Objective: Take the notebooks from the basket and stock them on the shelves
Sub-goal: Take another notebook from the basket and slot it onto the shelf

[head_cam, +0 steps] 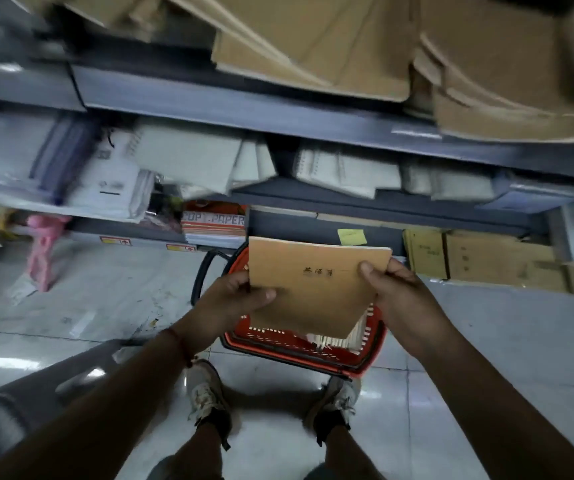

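Observation:
I hold a stack of brown-covered notebooks (309, 289) in both hands above a red plastic basket (292, 351) that stands on the floor in front of my feet. My left hand (233, 299) grips the stack's left edge, thumb on the cover. My right hand (396, 292) grips its right edge. More notebooks (337, 339) stand on edge inside the basket, partly hidden by the stack. The grey shelves (278, 112) rise ahead, the middle one carrying white spiral notebooks (188, 157).
Flattened cardboard (347, 46) lies on the upper shelf. Copy paper reams (214, 225) and brown boxes (479, 258) sit at floor level under the shelves. A pink stool (44, 247) stands at the left. A yellow sticky note (351, 236) is on the shelf front. The floor is tiled.

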The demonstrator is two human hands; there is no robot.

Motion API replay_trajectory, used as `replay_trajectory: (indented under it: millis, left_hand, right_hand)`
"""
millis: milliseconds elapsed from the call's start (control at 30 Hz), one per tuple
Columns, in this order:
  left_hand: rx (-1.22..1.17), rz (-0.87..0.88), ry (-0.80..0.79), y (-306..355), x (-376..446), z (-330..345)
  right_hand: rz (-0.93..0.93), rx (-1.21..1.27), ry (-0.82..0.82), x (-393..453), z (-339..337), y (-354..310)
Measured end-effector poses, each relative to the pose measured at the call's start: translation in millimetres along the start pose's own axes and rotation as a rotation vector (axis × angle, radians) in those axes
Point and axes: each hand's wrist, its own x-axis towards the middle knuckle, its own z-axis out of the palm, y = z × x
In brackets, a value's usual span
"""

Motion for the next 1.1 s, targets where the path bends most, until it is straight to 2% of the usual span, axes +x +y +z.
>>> replay_trajectory:
  millis: [200,500,767,900,1100]
  left_hand:
    - [0.033,-0.044,-0.043,56.1,-46.8,10.9]
    - [-0.042,-0.022,0.029,113.5,-89.6,44.8]
    - [-0.264,0.05,0.03,150.2,-91.6,71.4]
    - [-0.336,0.128,0.11,180.5,-87.4,82.7]
    - [-0.275,0.188,0.163,228.7,-79.4,101.1]
  right_hand:
    - [-0.016,0.328,-0.034,-61.0,-15.0,-70.6]
    - [-0.082,0.469,0.028,-114.3,-38.7,-124.0]
    - [-0.08,0.169,0.013,-140.9,-42.6,-99.4]
    - [-0.065,0.145,0.018,-138.2,-46.8,-95.7]
    - [-0.138,0.173,0.103,-119.6,-60.0,-128.6]
